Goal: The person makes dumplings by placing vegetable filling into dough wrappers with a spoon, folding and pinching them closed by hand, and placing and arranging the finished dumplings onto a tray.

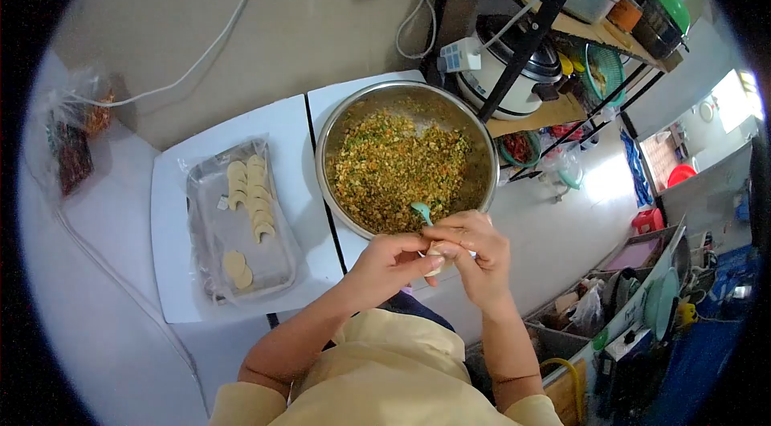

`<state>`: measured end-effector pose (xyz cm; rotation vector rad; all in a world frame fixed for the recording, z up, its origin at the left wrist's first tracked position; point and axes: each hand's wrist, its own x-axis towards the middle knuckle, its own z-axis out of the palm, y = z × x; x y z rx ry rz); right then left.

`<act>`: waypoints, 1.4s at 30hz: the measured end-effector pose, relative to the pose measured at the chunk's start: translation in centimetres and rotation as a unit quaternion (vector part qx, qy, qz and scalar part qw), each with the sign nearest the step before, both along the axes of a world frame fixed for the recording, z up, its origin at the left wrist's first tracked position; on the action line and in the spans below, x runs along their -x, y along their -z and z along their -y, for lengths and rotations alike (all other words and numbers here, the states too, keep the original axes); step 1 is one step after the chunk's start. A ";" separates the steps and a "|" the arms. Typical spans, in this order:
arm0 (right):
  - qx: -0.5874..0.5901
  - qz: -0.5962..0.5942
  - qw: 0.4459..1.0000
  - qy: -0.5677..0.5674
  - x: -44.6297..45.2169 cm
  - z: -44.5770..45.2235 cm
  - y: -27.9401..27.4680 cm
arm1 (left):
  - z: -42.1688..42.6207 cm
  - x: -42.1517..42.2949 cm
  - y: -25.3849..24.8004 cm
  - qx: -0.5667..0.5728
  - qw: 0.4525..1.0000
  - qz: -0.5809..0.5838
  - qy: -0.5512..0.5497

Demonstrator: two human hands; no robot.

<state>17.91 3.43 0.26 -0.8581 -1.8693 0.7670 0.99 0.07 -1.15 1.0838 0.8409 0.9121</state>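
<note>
My left hand (385,263) and my right hand (480,259) meet just in front of the large metal bowl. Their fingers pinch a small pale dumpling (436,258), mostly hidden between them. Inside the bowl (484,177) lies a chopped filling (393,161) of yellow, green and orange bits. A light-green spoon (421,209) leans in it, close to my right fingers. To the left, a plastic-lined metal tray (206,225) holds rows of folded dumplings (257,197). Nearer to me on that tray are a few flat round wrappers (235,267).
Bowl and tray stand on white tabletops (173,265) with a dark gap between them. At the right rises a rack with a rice cooker (514,77) and a power strip (460,55). A plastic bag (76,133) hangs at the left. Crates (562,338) of goods sit lower right.
</note>
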 end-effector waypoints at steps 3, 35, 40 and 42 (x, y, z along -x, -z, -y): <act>-0.021 0.017 1.000 -0.011 0.2 -0.2 0.1 | 0.0 0.0 -0.5 -0.006 1.000 -0.027 0.003; 0.243 -0.154 0.957 -0.032 10.0 2.5 1.2 | 2.9 7.3 1.4 0.071 0.988 0.088 -0.108; 0.137 -0.065 0.987 -0.058 11.4 2.6 0.8 | 3.6 9.6 0.1 0.073 0.983 0.107 -0.126; 0.159 -0.084 0.983 0.021 11.7 3.0 0.1 | 3.9 10.4 0.3 0.074 0.982 0.112 -0.131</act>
